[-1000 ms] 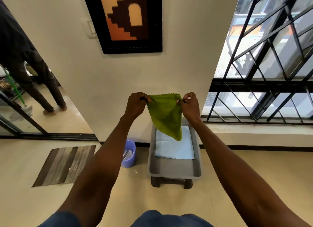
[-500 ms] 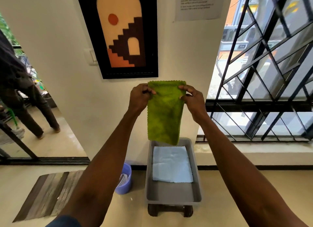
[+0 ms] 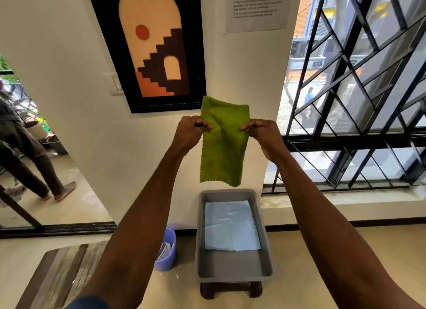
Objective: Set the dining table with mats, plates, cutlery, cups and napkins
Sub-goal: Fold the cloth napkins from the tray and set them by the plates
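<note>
At frame centre, above the grey bin (image 3: 234,268), the left hand (image 3: 190,132) and right hand (image 3: 261,133) pinch the green napkin (image 3: 222,147) mid-fold, so the next move likely calls for doubling it evenly

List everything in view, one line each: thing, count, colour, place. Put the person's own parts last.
green napkin: 1, green, held up in the air above the tray
light blue napkin: 1, light blue, flat in the tray
tray: 1, grey, on a dark stand on the floor
bucket: 1, blue-purple, floor, left of the tray
floor mat: 1, striped grey-brown, floor, lower left
framed picture: 1, black frame, wall
paper notice: 1, white, wall
left hand: 1, pinches the green napkin's left edge
right hand: 1, pinches its right edge
</note>
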